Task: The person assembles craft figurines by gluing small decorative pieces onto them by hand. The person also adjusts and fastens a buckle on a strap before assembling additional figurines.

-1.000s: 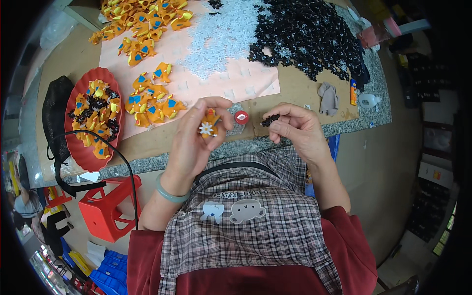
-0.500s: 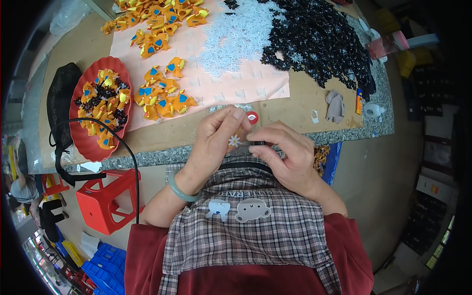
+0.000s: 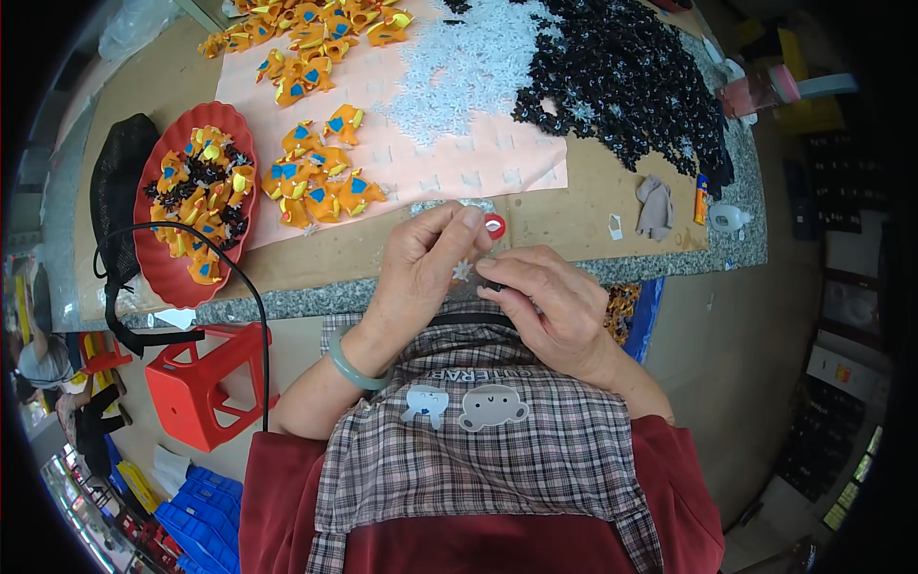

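Note:
My hands are close together above the table's near edge, fingers closed. In my left hand point(image 3: 421, 256), between thumb and fingers, is a small white star-shaped piece point(image 3: 462, 270), with a bit of orange beside it. My right hand point(image 3: 555, 304) pinches a small black piece point(image 3: 493, 285), mostly covered by the fingertips, right beside the white one. Whether the two pieces touch I cannot tell. Just beyond the fingers sits a small red round thing with a white middle point(image 3: 494, 226).
A red scalloped tray point(image 3: 153, 263) of orange figures and black pieces stands left. Orange figures point(image 3: 320, 177), white pieces point(image 3: 459, 77) and black pieces point(image 3: 612, 86) are heaped beyond. Right lie a grey cloth point(image 3: 655, 209) and small bottle point(image 3: 732, 218). A black cable point(image 3: 253, 297) arches near my left arm.
My right hand has tilted and closed in on the left, its fingertips now covering more of the black piece. The left hand has hardly moved. The view has shifted slightly.

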`<state>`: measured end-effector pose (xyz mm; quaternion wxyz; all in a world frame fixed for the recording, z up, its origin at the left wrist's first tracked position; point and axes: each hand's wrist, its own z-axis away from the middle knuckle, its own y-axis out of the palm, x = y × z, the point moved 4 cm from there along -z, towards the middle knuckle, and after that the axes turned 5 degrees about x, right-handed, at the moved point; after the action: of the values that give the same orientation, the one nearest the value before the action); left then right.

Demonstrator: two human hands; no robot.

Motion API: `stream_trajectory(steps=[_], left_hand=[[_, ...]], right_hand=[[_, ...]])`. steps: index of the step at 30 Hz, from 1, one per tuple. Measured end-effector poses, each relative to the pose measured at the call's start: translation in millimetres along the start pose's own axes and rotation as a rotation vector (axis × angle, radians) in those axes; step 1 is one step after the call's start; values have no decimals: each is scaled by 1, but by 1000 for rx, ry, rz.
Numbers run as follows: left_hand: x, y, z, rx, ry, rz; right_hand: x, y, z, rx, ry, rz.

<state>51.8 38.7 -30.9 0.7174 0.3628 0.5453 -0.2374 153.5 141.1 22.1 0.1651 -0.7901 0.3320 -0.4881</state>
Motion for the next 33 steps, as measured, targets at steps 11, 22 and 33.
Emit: stream_trajectory(steps=[11,22,33], left_hand=[[-9,1,3,-59,114,-254],[-21,3,9,-123,216,-531],[-15,0,10,-179,128,-532]], right_hand=[[5,0,4,60,-62,148],[8,7,9,195,-110,345],[5,14,10,206,-83,350]])
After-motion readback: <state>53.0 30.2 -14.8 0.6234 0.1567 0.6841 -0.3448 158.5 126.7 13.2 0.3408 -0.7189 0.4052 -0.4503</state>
